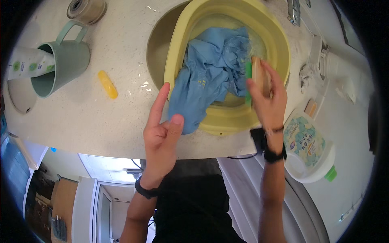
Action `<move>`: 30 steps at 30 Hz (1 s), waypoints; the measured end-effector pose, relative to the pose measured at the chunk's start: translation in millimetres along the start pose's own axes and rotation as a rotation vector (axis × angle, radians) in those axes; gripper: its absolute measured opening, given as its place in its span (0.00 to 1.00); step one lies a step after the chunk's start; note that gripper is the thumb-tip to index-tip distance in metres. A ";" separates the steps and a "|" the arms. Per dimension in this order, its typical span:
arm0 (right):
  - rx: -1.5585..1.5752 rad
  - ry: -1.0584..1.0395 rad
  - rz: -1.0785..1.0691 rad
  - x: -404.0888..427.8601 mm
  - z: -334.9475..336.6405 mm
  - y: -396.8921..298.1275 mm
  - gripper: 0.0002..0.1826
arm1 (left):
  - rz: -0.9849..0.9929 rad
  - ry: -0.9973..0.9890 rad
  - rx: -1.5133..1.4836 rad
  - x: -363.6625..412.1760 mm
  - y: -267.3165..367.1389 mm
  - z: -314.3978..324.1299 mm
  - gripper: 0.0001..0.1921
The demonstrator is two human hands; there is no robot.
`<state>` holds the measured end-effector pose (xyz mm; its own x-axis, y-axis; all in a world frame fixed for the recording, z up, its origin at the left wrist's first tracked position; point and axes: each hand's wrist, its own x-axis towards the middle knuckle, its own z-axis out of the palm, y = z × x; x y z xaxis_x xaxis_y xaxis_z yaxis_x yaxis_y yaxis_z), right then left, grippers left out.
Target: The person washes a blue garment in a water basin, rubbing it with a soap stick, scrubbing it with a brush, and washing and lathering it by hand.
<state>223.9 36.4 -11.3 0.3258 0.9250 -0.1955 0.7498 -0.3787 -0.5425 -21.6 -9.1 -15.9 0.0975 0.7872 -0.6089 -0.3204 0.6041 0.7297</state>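
Observation:
My right hand (270,97) grips a wooden-backed scrub brush (260,77) with green bristles, tilted on its side over the right part of a yellow plastic basin (281,45). Wet blue cloth (209,66) lies bunched in the basin's water, one end hanging over the near left rim. By that end is my left hand (162,133), palm up, its index finger and thumb apart and nothing seen in it; whether the thumb touches the cloth I cannot tell. A yellow bar (107,84), perhaps soap, lies on the counter to the left.
The basin sits partly over a round sink (161,45). At left, a green mug (67,57) lies on its side with a white tube (33,63) in it, near a glass jar (88,10). A white detergent bottle (307,142) is at right, a metal faucet part (294,12) at top right.

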 end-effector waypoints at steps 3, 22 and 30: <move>0.446 -0.030 0.051 -52.5 6.8 -52.4 0.31 | 0.020 -0.081 0.041 4.9 -0.4 6.3 0.33; 0.162 -0.088 -0.035 -55.9 22.5 -40.4 0.33 | -0.027 -0.128 -0.101 16.0 8.6 20.0 0.37; -0.186 -0.003 -0.022 -6.9 39.2 26.3 0.31 | -0.057 -0.120 -0.189 8.8 8.9 13.3 0.36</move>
<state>218.8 21.2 -56.2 0.3065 0.9332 -0.1876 0.8506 -0.3570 -0.3860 -11.0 4.9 -10.6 0.2287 0.7685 -0.5976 -0.4810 0.6229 0.6169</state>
